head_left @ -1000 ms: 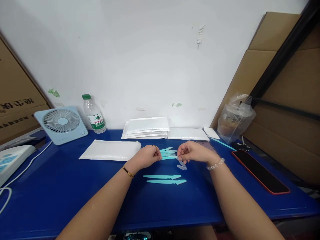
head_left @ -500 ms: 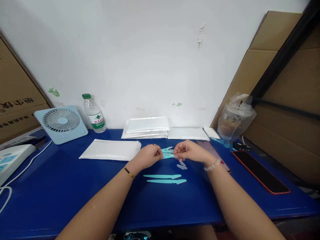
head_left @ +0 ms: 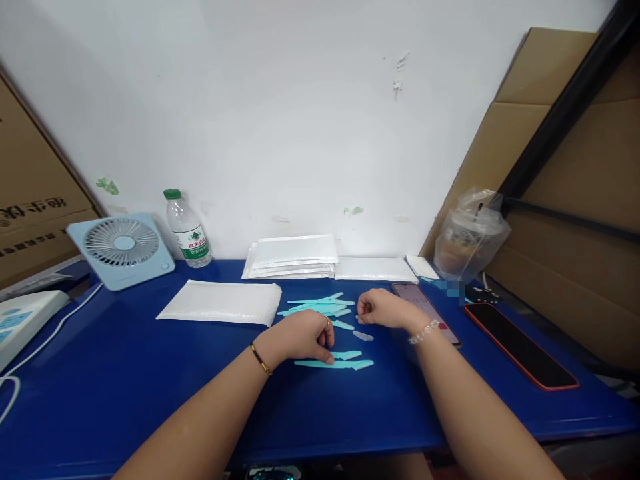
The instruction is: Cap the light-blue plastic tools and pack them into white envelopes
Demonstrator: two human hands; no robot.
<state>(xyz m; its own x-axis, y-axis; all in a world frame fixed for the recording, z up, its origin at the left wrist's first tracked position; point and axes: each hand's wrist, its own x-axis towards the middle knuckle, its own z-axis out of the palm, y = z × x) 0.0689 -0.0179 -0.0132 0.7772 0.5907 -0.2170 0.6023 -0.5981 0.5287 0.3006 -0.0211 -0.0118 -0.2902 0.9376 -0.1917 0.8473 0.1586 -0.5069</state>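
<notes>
My left hand (head_left: 306,335) reaches down at the front pair of turquoise eyebrow razors. Its thumb and curled fingers close around the handle of the upper razor (head_left: 350,355), hiding most of that handle. The lower razor (head_left: 345,365) lies flat just in front of the thumb. My right hand (head_left: 377,310) is pinched, with a bit of a clear blade cap (head_left: 357,319) showing at its fingertips. Another clear cap (head_left: 363,336) lies below it on the table. Between and behind my hands is a loose, overlapping pile of several turquoise razors (head_left: 320,307).
A white padded mailer (head_left: 220,302) lies left, and stacked mailers (head_left: 293,252) stand by the wall. A fan (head_left: 123,250), a bottle (head_left: 190,233) and a power strip (head_left: 33,320) are left. Two phones (head_left: 520,347) (head_left: 425,307) and a bagged drink (head_left: 467,240) are right.
My left hand has left the razor pile and come down to the front pair. My right hand has moved slightly right, apart from the pile. One of the two loose caps is gone from the table.
</notes>
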